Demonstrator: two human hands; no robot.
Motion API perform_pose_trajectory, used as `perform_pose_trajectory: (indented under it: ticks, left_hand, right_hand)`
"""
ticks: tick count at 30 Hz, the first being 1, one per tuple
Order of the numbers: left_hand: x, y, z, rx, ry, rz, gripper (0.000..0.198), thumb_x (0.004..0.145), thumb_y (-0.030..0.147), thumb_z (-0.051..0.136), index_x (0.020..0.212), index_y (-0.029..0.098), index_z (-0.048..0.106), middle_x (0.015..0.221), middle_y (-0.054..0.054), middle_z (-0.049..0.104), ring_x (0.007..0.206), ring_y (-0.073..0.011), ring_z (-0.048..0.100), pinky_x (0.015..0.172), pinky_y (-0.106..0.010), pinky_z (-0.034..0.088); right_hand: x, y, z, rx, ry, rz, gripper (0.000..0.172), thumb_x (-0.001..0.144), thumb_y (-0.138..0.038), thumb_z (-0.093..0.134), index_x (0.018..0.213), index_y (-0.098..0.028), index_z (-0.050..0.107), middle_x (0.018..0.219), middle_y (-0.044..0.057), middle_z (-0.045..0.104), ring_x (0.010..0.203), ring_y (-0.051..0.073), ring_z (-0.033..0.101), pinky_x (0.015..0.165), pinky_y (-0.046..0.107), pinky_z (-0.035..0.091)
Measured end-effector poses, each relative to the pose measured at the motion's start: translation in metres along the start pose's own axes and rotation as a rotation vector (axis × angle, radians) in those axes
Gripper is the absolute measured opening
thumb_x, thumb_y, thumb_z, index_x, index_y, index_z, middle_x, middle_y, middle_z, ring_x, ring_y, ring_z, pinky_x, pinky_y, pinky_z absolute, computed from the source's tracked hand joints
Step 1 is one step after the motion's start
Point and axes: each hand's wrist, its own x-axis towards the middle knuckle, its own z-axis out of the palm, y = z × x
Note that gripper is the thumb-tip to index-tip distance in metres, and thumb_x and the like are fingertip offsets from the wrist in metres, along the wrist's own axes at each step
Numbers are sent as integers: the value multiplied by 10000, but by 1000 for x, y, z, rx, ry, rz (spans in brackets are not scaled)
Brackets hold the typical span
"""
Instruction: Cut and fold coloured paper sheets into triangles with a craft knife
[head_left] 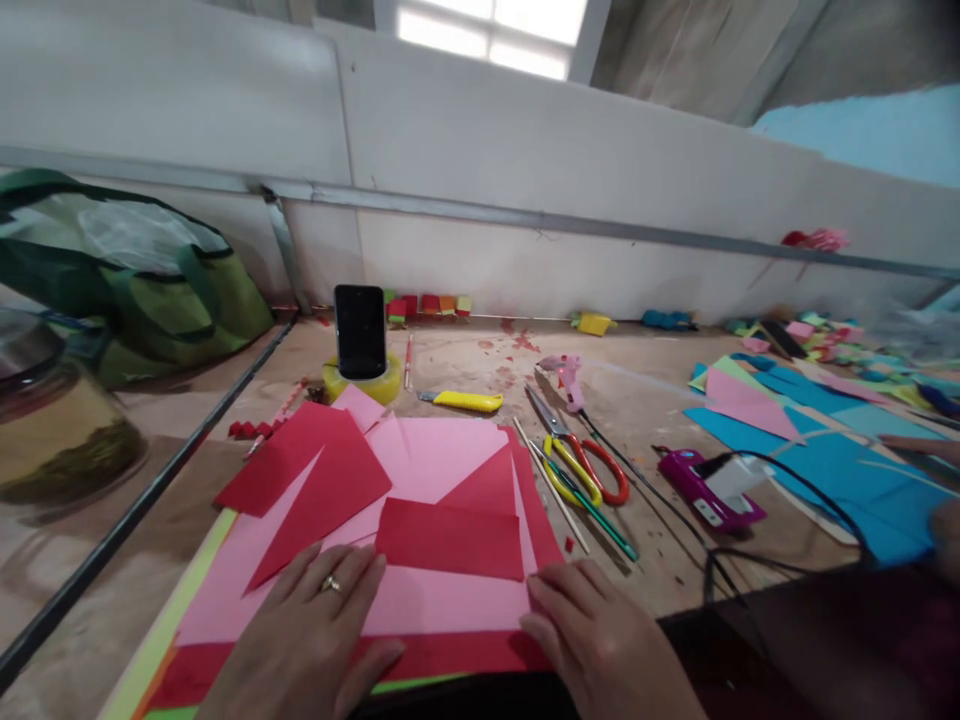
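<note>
My left hand (311, 635), with a ring on one finger, lies flat with fingers spread on a stack of pink and red paper. Its fingertips are near the left end of a red paper rectangle (450, 540). My right hand (592, 630) rests at the stack's right edge, fingers apart, touching near the rectangle's lower right corner. Red paper pieces (330, 490) lie on the pink sheet (435, 605) above my left hand. Beneath it a red sheet (472, 652) shows along the near edge, with yellow and green sheets lower down.
Scissors (577, 470), a yellow cutter (461, 401), a pink glue gun (566, 378) and a purple power strip (697, 490) with a cable lie beyond. A phone (361, 335) stands on tape. Blue paper (847, 500) and another person's hand are right; a jar (67, 430) is left.
</note>
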Motion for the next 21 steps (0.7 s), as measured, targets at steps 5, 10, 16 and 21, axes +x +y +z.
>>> perform_pose_trajectory:
  ticks: [5, 10, 16, 21]
  left_hand:
    - [4, 4, -9, -54, -97, -80, 433, 843, 466, 582, 1118, 147, 680, 1122, -130, 688, 983, -319, 628, 878, -470, 466]
    - [17, 11, -16, -41, -71, -68, 504, 835, 447, 608, 1240, 147, 596, 1209, -126, 647, 1032, -306, 612, 901, -472, 461]
    - [13, 17, -8, -85, -87, 4, 558, 809, 481, 637, 1256, 150, 587, 1202, -119, 655, 1027, -294, 619, 851, -412, 504]
    - [22, 25, -19, -127, -216, -76, 544, 790, 434, 675, 1239, 135, 606, 1158, -152, 665, 1013, -334, 612, 858, -485, 498]
  right_hand:
    - [9, -8, -14, -12, 94, 44, 205, 926, -212, 497, 790, -210, 651, 790, 38, 659, 764, 188, 571, 696, 312, 456]
    - [38, -36, 9, 134, 111, -173, 192, 889, -267, 569, 1041, -184, 650, 1030, 68, 698, 943, 227, 592, 846, 354, 484]
    - [26, -18, 11, 224, 49, -93, 147, 914, -194, 508, 873, -214, 648, 913, 29, 691, 849, 188, 600, 743, 317, 500]
    - [8, 38, -16, -83, 203, 179, 209, 928, -326, 480, 942, -194, 642, 961, 80, 667, 911, 235, 599, 791, 384, 491]
